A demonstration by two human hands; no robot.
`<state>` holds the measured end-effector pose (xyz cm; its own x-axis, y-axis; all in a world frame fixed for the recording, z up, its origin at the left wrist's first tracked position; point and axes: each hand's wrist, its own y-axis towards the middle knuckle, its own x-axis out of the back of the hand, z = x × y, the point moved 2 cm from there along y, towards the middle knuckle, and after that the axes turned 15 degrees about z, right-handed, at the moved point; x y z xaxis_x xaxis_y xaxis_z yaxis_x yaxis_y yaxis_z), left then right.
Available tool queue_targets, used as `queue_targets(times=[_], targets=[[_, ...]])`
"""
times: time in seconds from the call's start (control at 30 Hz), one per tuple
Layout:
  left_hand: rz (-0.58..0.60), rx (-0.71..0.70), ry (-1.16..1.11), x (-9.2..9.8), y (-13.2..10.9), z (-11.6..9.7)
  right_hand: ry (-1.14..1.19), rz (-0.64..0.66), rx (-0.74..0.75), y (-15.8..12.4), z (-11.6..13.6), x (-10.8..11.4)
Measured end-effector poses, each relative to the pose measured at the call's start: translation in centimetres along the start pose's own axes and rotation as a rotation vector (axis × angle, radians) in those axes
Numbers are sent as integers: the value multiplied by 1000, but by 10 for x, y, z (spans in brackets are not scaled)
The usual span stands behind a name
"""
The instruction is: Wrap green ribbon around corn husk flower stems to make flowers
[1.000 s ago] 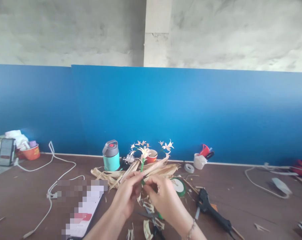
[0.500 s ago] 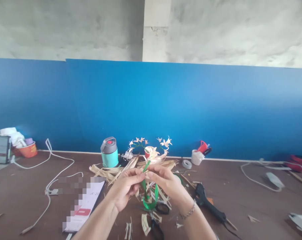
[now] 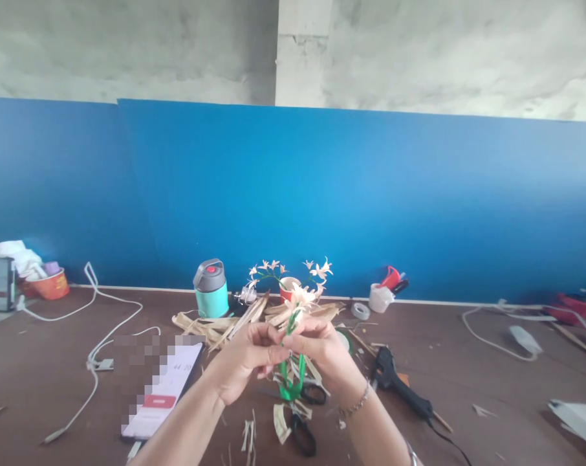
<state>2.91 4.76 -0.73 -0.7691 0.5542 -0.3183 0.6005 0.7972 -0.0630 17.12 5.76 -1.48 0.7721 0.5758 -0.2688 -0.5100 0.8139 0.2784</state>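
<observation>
My left hand (image 3: 249,356) and my right hand (image 3: 319,344) meet in the middle, fingertips pinched on the green-wrapped stem of a cream artificial flower (image 3: 303,298). The bloom tilts away from me above the fingers. From the pinch hangs a loop of green floral tape (image 3: 290,391), its lower end just over a pair of black-handled scissors (image 3: 303,435). Fingers partly hide the stem. Behind the bloom, a red and white cup (image 3: 287,285) stands by thin sprays of small pale flowers (image 3: 321,268).
Dried husks (image 3: 206,330) lie behind my hands. A glue gun (image 3: 402,388) rests at right, a phone (image 3: 169,388) at left. Farther back are a turquoise flask (image 3: 211,299), a tape roll (image 3: 361,311) and a white cup of tools (image 3: 381,298). White cables (image 3: 103,346) cross the left side.
The flower and its stem have shifted slightly right, and the fingers have changed position on the stem. The hanging green tape moved a little. The camera view has tipped slightly downward.
</observation>
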Motion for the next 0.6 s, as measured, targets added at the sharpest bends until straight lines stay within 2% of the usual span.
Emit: queue_targets(times=[0.1, 0.2, 0.33, 0.4, 0.47, 0.53, 0.6], targets=[[-131, -111, 298, -2, 0, -2, -141, -125, 55, 1, 2, -3], [-332, -270, 611, -3, -1, 3, -272, -275, 128, 0, 2, -9], [-527, -559, 951, -6, -5, 10, -209, -391, 144, 0, -5, -18], [-524, -577, 926, -6, -5, 10, -136, -389, 128, 0, -7, -20], [-436, -450, 736, -4, -3, 8, -86, -336, 95, 0, -5, -19], [-315, -293, 485, -2, -2, 6, -37, -214, 43, 0, -1, -18], [-209, -216, 276, -2, -1, 4, 28, -55, -5, -1, 3, -16]])
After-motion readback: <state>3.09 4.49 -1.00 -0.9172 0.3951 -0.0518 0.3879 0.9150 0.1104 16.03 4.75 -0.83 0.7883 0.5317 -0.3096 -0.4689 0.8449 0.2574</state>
